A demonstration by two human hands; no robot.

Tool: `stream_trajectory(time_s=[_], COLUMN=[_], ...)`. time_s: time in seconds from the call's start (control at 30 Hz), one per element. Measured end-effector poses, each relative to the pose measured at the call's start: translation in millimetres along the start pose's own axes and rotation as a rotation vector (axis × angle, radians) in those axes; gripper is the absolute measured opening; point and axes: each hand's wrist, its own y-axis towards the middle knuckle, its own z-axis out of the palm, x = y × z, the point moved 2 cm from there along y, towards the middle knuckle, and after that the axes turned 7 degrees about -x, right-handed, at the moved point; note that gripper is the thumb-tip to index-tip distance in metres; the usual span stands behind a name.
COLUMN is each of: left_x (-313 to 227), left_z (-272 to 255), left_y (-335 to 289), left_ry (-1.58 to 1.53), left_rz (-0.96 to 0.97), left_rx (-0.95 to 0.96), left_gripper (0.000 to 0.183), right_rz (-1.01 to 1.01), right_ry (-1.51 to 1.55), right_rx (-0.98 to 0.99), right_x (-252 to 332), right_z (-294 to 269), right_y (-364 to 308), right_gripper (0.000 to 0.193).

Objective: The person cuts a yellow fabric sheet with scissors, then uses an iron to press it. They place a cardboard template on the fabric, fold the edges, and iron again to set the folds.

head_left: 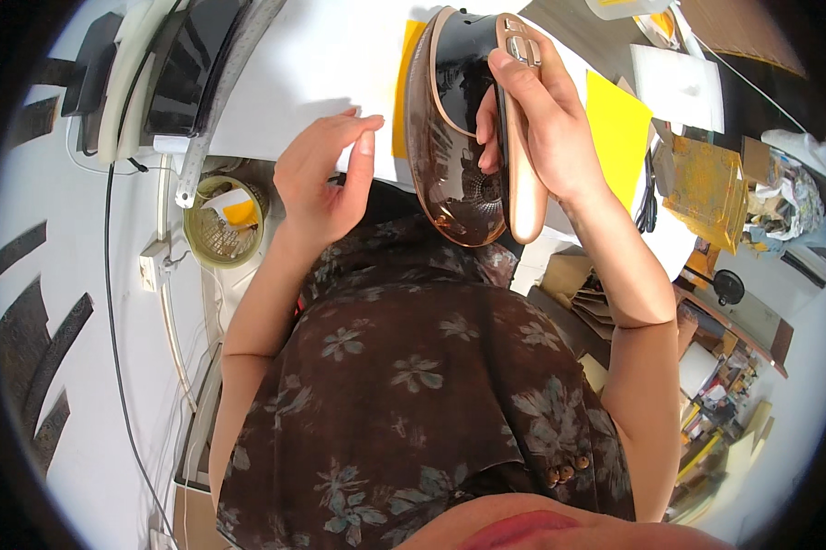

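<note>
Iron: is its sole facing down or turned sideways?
Turned sideways: the iron shows in profile, sole edge toward the picture's left, handle toward its right, gripped by the right hand.

wall [74, 229]: white, dark-patched, left | tabletop [294, 55]: white, ahead | light: bright, shadow-casting

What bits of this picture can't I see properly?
All in the head view:
The steam iron's flat face: turned away, behind its own body.
Part of its handle: covered by the right hand.
The rest of the left-hand yellow sheet: behind the iron.
The wastebasket's bottom: under the rubbish.
The clutter at far right: too small and blurred.
</note>
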Motion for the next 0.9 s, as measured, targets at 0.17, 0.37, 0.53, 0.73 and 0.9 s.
stream_trajectory(time_s=[0.17,0.37,0.53,0.73,0.9], left_x=[5.5,9.3,4.0,5.0,-17.9], left_z=[-1.5,-5.5,-1.9,-1.8,-6.7], left_y=[5.3,2.0,0.5,-2.9,9.6], left_ry=[-0.004,-0.075,-0.072,-0.181,-0.218], left_rz=[-0.021,-0.115,-0.136,-0.332,-0.227], left_rx=[-0.015,-0.061,-0.016,-0.012,-0.044], left_gripper=[0.012,0.010,0.010,0.018,0.025], right_rz=[0.044,0.064,0.070,0.028,-0.098], right_ry=[0.022,-0.030,0.086,0.111,-0.050], right_rx=[-0.015,-0.046,0.014,-0.022,-0.094], right_x=[2.1,8.0,2.2,0.3,-5.5], right_z=[8.6,10.2,14.8,18.0,13.3], right_y=[4.5,3.0,1.9,14.4,20.7], right_gripper=[0.051,0.052,0.053,0.047,0.059])
